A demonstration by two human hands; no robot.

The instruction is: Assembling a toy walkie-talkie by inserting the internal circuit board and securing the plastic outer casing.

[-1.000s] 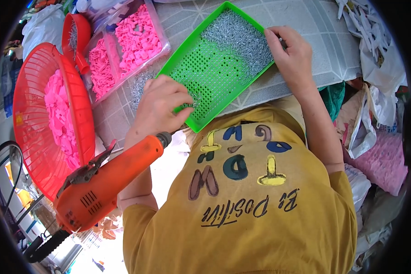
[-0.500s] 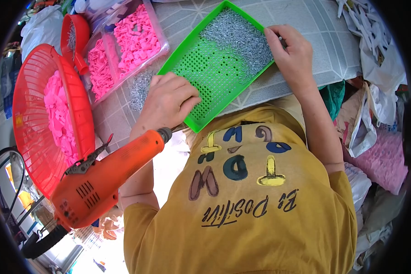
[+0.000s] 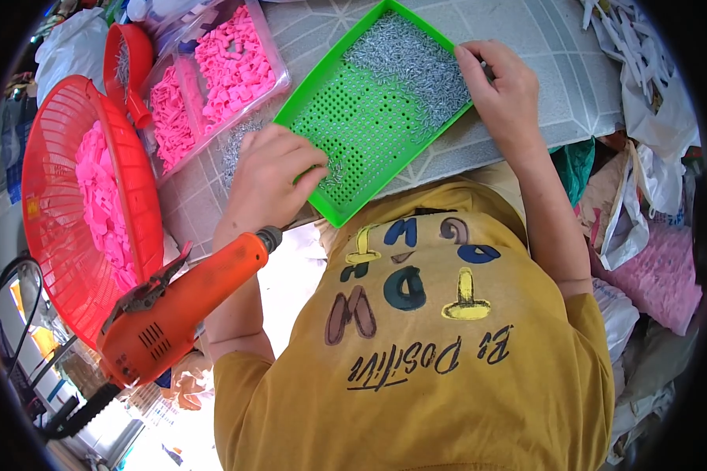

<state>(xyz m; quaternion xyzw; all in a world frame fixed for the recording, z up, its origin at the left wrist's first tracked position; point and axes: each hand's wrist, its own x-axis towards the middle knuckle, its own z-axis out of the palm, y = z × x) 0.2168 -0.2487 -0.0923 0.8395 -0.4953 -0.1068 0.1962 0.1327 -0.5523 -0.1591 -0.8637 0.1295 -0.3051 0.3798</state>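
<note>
A green perforated tray (image 3: pixel 361 133) lies tilted across the table, with a heap of small silver screws (image 3: pixel 408 67) at its far right end. My right hand (image 3: pixel 501 94) grips the tray's right rim, thumb over the edge. Over its near left edge is my left hand (image 3: pixel 279 173), fingers loosely curled and the thumb apart from them. A few loose screws (image 3: pixel 335 169) lie in the tray beside those fingertips. A small screw pile (image 3: pixel 239 145) sits on the table, partly hidden behind my left hand. An orange power screwdriver (image 3: pixel 188 306) hangs in front of my left forearm.
A clear divided box (image 3: pixel 279 67) of pink plastic pieces stands beyond my left hand. Left of it are a red scoop (image 3: pixel 137 59) with screws and a red basket (image 3: pixel 43 180) of pink parts. White strips (image 3: pixel 620 47) and bags crowd the right side.
My left hand has drawn back leftward, and loose screws now show in the tray by its fingertips. The screwdriver has swung slightly left and down. My right hand stays put.
</note>
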